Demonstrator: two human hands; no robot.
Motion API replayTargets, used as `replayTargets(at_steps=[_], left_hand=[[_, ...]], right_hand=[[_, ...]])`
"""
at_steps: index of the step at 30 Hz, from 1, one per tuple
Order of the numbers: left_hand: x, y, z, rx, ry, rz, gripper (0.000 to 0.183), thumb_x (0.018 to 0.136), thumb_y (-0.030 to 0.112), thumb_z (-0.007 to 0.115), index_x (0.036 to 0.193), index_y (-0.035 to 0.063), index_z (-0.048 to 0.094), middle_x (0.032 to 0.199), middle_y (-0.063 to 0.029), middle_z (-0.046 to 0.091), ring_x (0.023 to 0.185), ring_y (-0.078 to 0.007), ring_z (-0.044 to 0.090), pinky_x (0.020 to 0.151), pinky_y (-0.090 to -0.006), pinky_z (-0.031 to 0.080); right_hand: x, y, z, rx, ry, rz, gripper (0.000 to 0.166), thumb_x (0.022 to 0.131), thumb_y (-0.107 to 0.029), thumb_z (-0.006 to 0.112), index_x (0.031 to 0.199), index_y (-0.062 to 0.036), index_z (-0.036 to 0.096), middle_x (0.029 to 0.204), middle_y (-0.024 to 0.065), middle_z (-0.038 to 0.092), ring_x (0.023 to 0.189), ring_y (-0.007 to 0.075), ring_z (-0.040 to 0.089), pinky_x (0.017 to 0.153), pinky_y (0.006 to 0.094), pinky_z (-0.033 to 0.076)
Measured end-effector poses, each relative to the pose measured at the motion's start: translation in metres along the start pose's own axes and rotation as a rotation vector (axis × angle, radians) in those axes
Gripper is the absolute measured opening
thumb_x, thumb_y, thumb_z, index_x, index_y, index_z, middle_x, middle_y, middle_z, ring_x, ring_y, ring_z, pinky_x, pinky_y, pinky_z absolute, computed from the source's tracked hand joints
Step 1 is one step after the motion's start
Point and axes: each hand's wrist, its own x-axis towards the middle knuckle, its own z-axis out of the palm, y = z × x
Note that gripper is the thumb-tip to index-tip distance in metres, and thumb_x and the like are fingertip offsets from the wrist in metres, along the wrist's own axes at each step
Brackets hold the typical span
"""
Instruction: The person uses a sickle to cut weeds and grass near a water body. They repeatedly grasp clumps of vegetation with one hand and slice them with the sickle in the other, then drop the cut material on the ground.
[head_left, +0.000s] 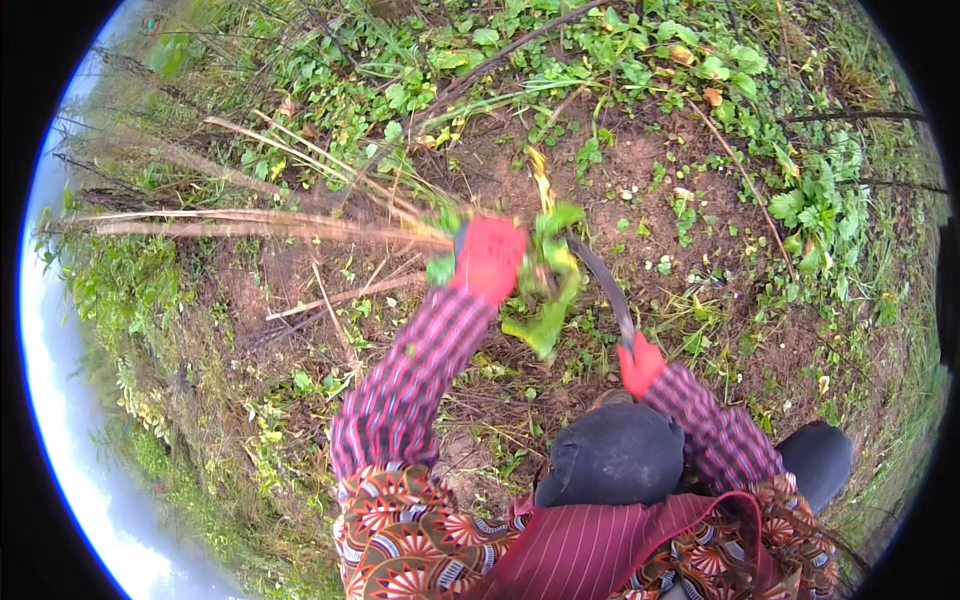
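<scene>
My left hand (491, 256), in a red glove, is closed around a bundle of dry stalks (300, 227) mixed with green leaves. The stalks stick out far to the left, and broad leaves (551, 300) hang on the other side of the fist, blurred. In my red-gloved right hand (640, 365) I grip a sickle with a dark, curved blade (607, 289). Its blade points up and to the left, and its tip is close to the hanging leaves; whether they touch I cannot tell. The sickle's handle is mostly hidden in my fist.
Brown soil (637, 161) with small weeds and cut stems lies before me. Low leafy plants (720, 67) grow along the far side. A long thin branch (517, 52) slants across the top, and a dry stick (742, 184) lies at the right. My knee (615, 454) is bent just below the sickle.
</scene>
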Motion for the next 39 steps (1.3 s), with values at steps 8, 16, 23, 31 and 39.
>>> replayTargets(at_steps=[8, 16, 23, 31, 39], left_hand=[[-0.091, -0.054, -0.033, 0.224, -0.254, -0.115, 0.038, 0.072, 0.03, 0.057, 0.104, 0.011, 0.049, 0.091, -0.0066, 0.051, 0.082, -0.0202, 0.05, 0.066, -0.0329, 0.04], [0.024, -0.129, -0.015, 0.322, -0.068, -0.414, 0.029, 0.078, 0.016, 0.048, 0.107, 0.0138, 0.052, 0.105, -0.0055, 0.055, 0.082, -0.0206, 0.055, 0.065, -0.0295, 0.044], [-0.047, -0.064, 0.047, -0.456, 0.359, -0.266, 0.007, 0.067, 0.011, 0.051, 0.07, 0.0089, 0.057, 0.067, -0.0086, 0.056, 0.066, -0.0232, 0.055, 0.056, -0.0327, 0.044], [-0.168, 0.009, 0.075, -0.836, 0.012, -0.56, 0.008, 0.066, 0.016, 0.054, 0.072, 0.0118, 0.059, 0.062, -0.0068, 0.054, 0.061, -0.0229, 0.055, 0.05, -0.0343, 0.043], [-0.477, -0.169, 0.071, -0.206, -0.542, -1.641, 0.043, 0.077, 0.036, 0.048, 0.112, 0.0119, 0.047, 0.103, -0.0109, 0.052, 0.095, -0.0235, 0.051, 0.083, -0.0356, 0.037]], right_hand=[[0.077, -0.085, -0.002, 0.206, 0.103, -0.254, 0.027, 0.082, -0.024, 0.046, 0.092, 0.0013, 0.046, 0.06, 0.0164, 0.053, 0.054, 0.0316, 0.054, 0.047, 0.0398, 0.041], [0.157, -0.163, 0.02, -0.007, -0.106, -0.256, 0.03, 0.081, -0.026, 0.046, 0.09, 0.002, 0.051, 0.067, 0.0193, 0.054, 0.063, 0.0326, 0.055, 0.058, 0.0387, 0.043], [0.035, -0.07, 0.011, -0.029, -0.158, -0.075, 0.033, 0.081, -0.025, 0.046, 0.103, -0.0012, 0.043, 0.077, 0.0235, 0.056, 0.074, 0.0382, 0.056, 0.062, 0.0433, 0.044], [0.036, 0.016, -0.039, 0.545, 0.025, 0.328, 0.031, 0.084, -0.034, 0.045, 0.103, -0.0091, 0.044, 0.058, 0.0003, 0.045, 0.04, 0.0086, 0.037, 0.033, 0.0236, 0.029], [0.034, 0.047, -0.055, 0.145, -0.127, 0.053, 0.046, 0.084, -0.033, 0.048, 0.115, -0.0002, 0.041, 0.083, 0.0059, 0.053, 0.064, 0.0102, 0.047, 0.051, 0.0237, 0.04]])
